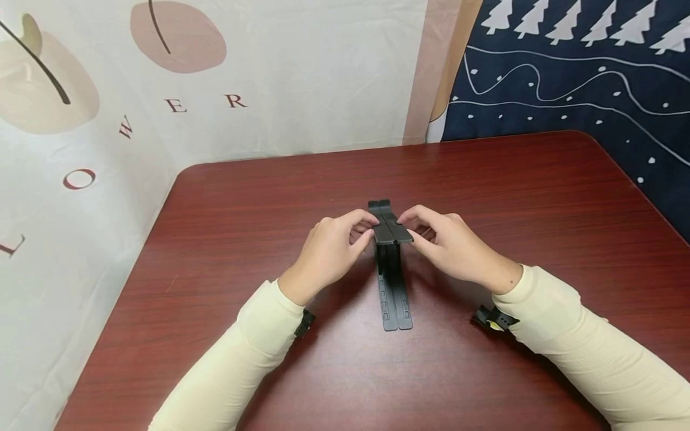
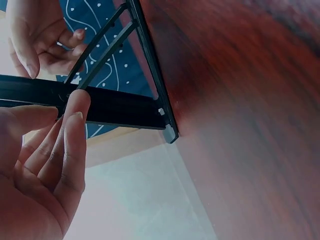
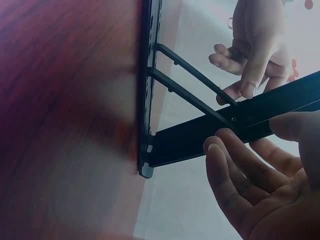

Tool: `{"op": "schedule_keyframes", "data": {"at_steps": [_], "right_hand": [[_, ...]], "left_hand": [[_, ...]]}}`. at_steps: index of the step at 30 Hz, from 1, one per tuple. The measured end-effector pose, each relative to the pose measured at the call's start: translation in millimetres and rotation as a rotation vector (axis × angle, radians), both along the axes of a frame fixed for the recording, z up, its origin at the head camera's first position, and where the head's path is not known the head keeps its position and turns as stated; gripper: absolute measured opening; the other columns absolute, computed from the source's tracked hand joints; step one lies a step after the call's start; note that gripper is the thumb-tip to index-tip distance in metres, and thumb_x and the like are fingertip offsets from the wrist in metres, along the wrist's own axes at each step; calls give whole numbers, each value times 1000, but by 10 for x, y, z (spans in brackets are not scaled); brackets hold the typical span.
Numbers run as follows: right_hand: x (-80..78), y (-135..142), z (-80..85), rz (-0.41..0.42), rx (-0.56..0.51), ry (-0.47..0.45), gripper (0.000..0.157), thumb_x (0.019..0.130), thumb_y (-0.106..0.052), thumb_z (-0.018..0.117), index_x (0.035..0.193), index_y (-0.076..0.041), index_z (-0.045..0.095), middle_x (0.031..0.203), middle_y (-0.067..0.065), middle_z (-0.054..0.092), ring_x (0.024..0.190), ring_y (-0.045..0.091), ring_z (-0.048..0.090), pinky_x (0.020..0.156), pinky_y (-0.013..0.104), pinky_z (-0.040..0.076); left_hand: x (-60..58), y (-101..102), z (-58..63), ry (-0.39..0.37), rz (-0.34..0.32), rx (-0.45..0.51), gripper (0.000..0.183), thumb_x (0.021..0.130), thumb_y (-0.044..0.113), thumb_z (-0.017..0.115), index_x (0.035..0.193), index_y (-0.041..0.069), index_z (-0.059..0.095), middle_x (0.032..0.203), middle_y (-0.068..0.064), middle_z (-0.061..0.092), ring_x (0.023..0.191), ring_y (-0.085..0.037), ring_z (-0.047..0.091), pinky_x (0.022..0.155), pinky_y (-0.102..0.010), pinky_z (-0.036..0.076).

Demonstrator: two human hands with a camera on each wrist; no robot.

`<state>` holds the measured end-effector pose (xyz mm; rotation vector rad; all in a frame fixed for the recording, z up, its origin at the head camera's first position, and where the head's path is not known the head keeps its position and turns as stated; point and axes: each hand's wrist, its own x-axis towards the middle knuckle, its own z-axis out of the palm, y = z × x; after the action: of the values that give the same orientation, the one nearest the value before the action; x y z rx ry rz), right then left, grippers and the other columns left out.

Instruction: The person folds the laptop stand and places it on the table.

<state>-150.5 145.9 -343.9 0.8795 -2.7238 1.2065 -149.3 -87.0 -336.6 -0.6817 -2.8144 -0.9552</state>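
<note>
A black folding laptop stand (image 1: pixel 396 302) stands on the table, its base strips flat and its upper arms raised at a slant. The two halves lie close side by side. My left hand (image 1: pixel 327 251) pinches the left edge of the raised arms between thumb and fingers. On the opposite edge, my right hand (image 1: pixel 455 244) pinches the other arm likewise. Slanted support struts (image 3: pixel 192 95) run from the base to the raised part in the right wrist view. The left wrist view shows the hinged end (image 2: pixel 170 131) of the stand against the tabletop.
The dark red wooden table (image 1: pixel 215 239) has rounded far corners. Behind it hang a pale printed cloth (image 1: pixel 323 78) and a navy cloth with white trees (image 1: pixel 566 90). Black straps (image 1: pixel 496 318) circle both wrists, below cream sleeves (image 1: pixel 544 311).
</note>
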Motion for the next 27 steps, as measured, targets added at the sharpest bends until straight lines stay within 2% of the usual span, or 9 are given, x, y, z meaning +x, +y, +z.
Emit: {"op": "schedule_keyframes", "data": {"at_steps": [9, 18, 27], "right_hand": [[-11, 4, -8, 4, -13, -4, 24, 96, -3, 58, 117, -12, 63, 96, -1, 74, 81, 10, 68, 74, 28, 56], [-11, 4, -9, 14, -30, -16, 22, 97, -3, 58, 118, -10, 62, 99, 2, 74, 87, 19, 72, 76, 31, 57], [-11, 0, -9, 14, -31, -45, 25, 97, -2, 58, 120, -11, 60, 101, 3, 74, 88, 17, 70, 77, 30, 56]], "left_hand": [[-8, -3, -8, -3, -7, 16, 17, 95, 11, 68, 111, 15, 71, 95, 2, 78, 77, -8, 73, 78, -28, 57], [-12, -8, -15, -1, -6, 24, 16, 95, 13, 67, 111, 16, 71, 93, 4, 77, 76, -7, 72, 74, -27, 57], [-10, -10, -8, -10, -7, 34, 16, 95, 13, 67, 111, 15, 71, 92, 4, 77, 74, -6, 71, 72, -26, 56]]}}
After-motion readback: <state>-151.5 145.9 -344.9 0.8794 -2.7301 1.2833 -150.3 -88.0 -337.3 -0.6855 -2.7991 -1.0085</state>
